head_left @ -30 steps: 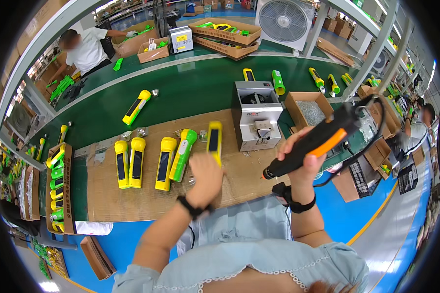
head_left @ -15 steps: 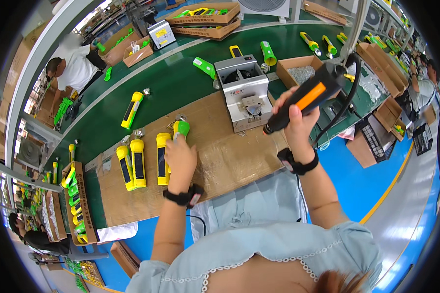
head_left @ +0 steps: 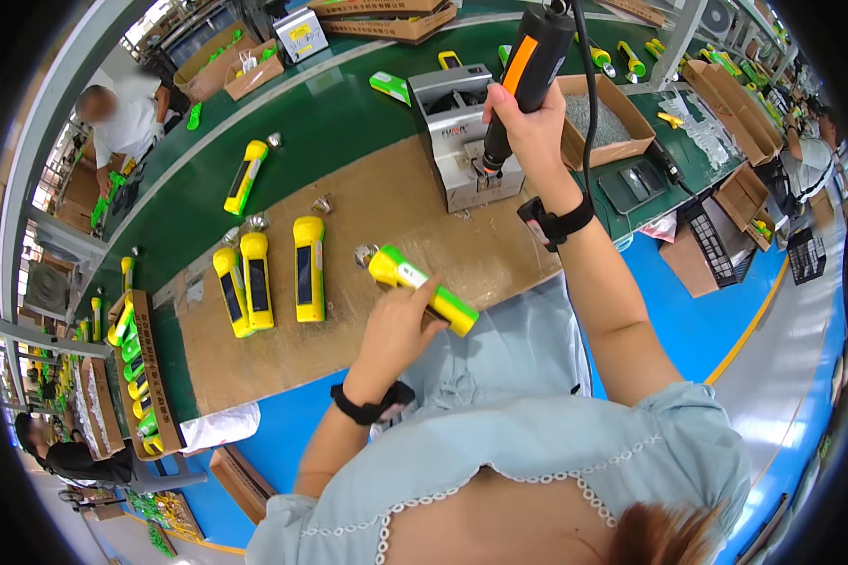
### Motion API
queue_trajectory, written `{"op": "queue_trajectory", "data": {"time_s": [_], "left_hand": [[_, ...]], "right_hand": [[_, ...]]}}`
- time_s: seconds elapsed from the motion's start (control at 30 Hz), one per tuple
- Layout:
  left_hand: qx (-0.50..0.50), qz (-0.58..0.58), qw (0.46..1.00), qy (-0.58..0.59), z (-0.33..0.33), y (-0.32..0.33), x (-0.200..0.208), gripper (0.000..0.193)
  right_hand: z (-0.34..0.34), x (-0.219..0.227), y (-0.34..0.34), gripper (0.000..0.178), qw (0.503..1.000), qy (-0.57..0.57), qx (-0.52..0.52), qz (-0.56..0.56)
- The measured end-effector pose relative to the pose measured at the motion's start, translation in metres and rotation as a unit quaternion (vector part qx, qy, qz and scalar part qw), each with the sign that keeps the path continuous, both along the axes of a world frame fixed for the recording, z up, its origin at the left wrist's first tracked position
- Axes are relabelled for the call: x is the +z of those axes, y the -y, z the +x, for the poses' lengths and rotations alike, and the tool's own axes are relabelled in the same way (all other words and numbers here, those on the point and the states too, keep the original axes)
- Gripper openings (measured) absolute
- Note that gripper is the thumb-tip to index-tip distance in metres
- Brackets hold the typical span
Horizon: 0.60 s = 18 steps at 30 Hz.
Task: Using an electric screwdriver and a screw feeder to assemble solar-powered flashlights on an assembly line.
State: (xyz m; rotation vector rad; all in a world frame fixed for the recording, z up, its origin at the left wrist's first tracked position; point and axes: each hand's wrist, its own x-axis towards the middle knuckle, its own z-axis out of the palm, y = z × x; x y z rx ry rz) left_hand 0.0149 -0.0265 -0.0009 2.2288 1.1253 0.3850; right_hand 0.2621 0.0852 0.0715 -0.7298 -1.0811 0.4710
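My left hand (head_left: 400, 330) grips a yellow and green flashlight (head_left: 455, 309) low over the cardboard sheet, close to my body. A loose silver reflector (head_left: 366, 255) hangs at or lies by its head end. In my right hand (head_left: 534, 122) is a black electric screwdriver (head_left: 541, 58) with an orange stripe, held nearly upright. Its tip points down at the front of the grey metal screw feeder (head_left: 457, 141); whether it touches cannot be told. Left of my left hand lie a yellow flashlight (head_left: 308, 268) and a pair of flashlights (head_left: 256, 281), each with a dark panel and a reflector beside its head.
The cardboard sheet (head_left: 349, 207) covers the green bench. Another flashlight (head_left: 246, 177) lies farther back. At the left edge stands a carton (head_left: 163, 377) of flashlights; a box of small parts (head_left: 598, 118) is right of the feeder. The screwdriver's cable (head_left: 591, 104) hangs beside my right forearm.
My left hand has brought the green-headed flashlight from the row toward me and rightward, turning it slantwise. My right hand has carried the screwdriver to the screw feeder and tipped it upright.
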Motion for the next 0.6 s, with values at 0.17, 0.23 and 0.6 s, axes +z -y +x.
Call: {"op": "queue_trajectory", "data": {"time_s": [0.17, 0.23, 0.6], "left_hand": [[0.004, 0.249, 0.968, -0.009, 0.022, -0.024, -0.017, 0.040], [0.032, 0.298, 0.954, -0.026, 0.033, -0.038, -0.032, 0.030], [0.194, 0.360, 0.909, -0.083, 0.059, -0.048, -0.055, 0.014]], "right_hand": [[-0.010, -0.006, 0.031, 0.030, 0.994, -0.030, 0.108, -0.006], [-0.012, -0.013, 0.050, 0.049, 0.994, 0.008, 0.110, 0.001], [-0.031, -0.027, 0.099, 0.069, 0.997, -0.001, 0.079, -0.021]]}}
